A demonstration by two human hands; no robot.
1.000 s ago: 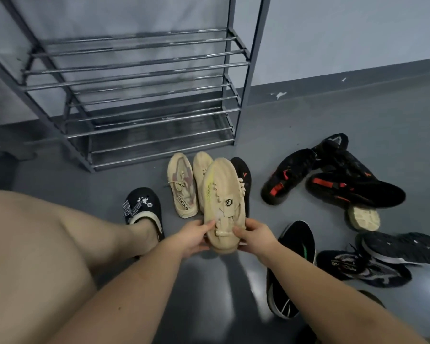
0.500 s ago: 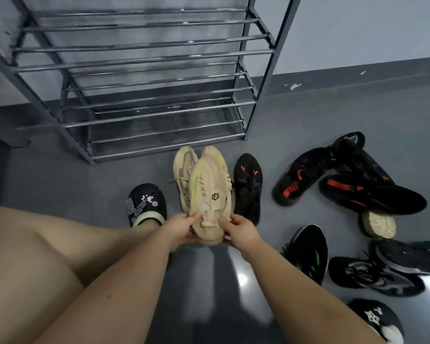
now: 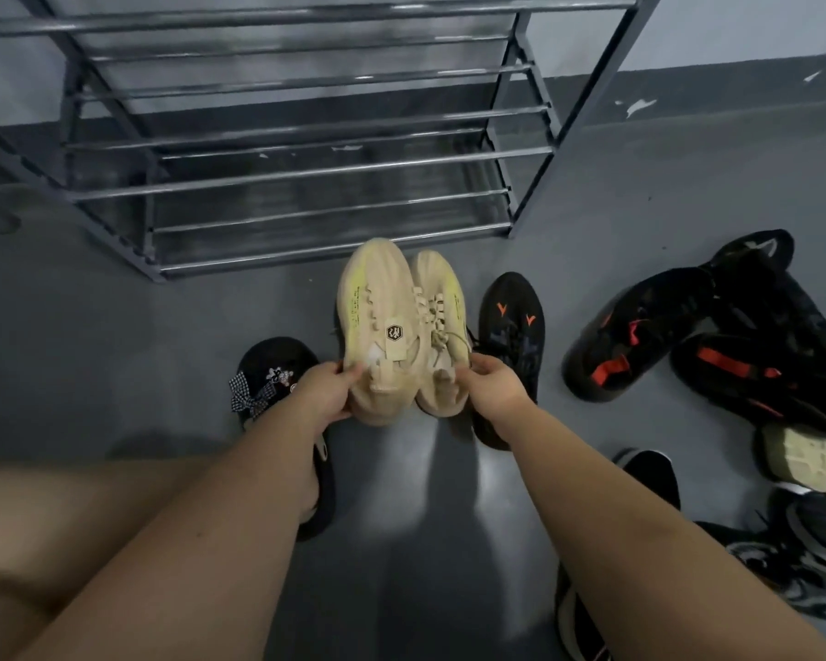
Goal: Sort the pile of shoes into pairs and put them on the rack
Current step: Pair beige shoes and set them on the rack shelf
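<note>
Two beige knit sneakers are side by side just in front of the rack, toes pointing at it. My left hand point(image 3: 327, 391) grips the heel of the left beige sneaker point(image 3: 377, 322), which bears a small black tag. My right hand point(image 3: 492, 388) grips the heel of the right beige sneaker point(image 3: 437, 322). The grey metal shoe rack point(image 3: 306, 164) stands straight ahead, its rail shelves bare. A black sneaker with orange marks point(image 3: 511, 326) lies on the floor right of the beige ones.
A black slipper with a checked bow point(image 3: 268, 369) is on my foot at the left. Black-and-red sneakers point(image 3: 640, 326) lie piled at the right, with an upturned pale sole point(image 3: 802, 458) and more dark sneakers point(image 3: 807, 565) nearer me. A grey wall stands behind the rack.
Both hands held one beige sneaker before; now each hand grips its own beige sneaker. The view has moved closer to the rack.
</note>
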